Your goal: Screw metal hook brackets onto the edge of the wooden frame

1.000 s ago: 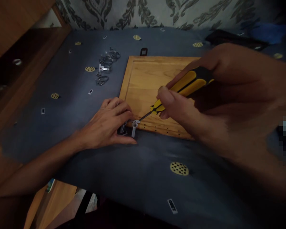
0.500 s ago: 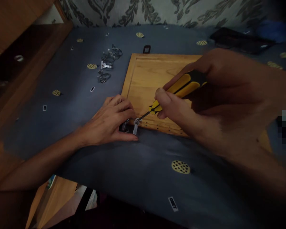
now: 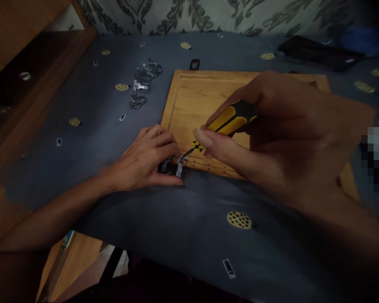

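Note:
My right hand [image 3: 271,139] is closed around the handle of a yellow-and-black screwdriver [image 3: 229,120], which slants down to the left. Its tip meets a small metal clip [image 3: 180,168] at the front edge of a wooden board [image 3: 202,101], near the left corner. My left hand [image 3: 151,158] grips around that corner, curled fingers on the board and thumb stretched along in front of the clip. A second, darker metal piece [image 3: 166,165] shows between thumb and fingers, partly hidden. Small dark holes run along the board's front edge.
Several metal clips [image 3: 140,86] lie on the patterned blue cloth [image 3: 97,101] left of the board. A small dark frame-shaped piece [image 3: 194,64] sits behind the board, and a black case [image 3: 316,52] lies at the back right. Wooden furniture [image 3: 34,109] borders the left side.
My right hand and the screwdriver handle have shifted left and slightly down, the tip staying at the clip. My left hand stays in place.

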A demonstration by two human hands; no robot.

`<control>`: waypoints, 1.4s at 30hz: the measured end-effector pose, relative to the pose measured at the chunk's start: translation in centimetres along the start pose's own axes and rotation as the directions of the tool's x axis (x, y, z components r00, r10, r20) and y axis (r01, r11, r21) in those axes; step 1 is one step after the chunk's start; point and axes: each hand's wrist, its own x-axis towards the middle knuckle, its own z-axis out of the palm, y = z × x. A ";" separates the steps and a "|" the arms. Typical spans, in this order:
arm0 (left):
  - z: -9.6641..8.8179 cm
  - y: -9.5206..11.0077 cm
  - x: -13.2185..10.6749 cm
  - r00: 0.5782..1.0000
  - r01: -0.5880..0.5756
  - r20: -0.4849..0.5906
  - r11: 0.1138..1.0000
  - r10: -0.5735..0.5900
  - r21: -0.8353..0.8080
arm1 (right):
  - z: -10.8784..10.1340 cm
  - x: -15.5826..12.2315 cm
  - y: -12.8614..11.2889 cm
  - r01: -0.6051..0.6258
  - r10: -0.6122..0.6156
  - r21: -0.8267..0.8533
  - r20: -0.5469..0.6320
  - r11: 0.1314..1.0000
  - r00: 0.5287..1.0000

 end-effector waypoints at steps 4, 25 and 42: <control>0.0 -0.1 -0.1 1.000 -0.002 -0.008 1.000 0.002 -0.002 | 0.2 -0.1 -0.3 -0.064 0.063 0.037 0.018 0.997 0.998; -0.2 0.1 -0.1 1.000 -0.020 -0.007 1.000 0.020 -0.005 | -2.1 0.8 0.4 -0.120 0.043 0.222 0.325 0.968 0.945; -0.3 0.0 -0.1 1.000 -0.017 -0.014 1.000 0.017 0.002 | -0.5 -0.3 -0.6 -0.013 0.021 -0.079 0.095 0.997 0.995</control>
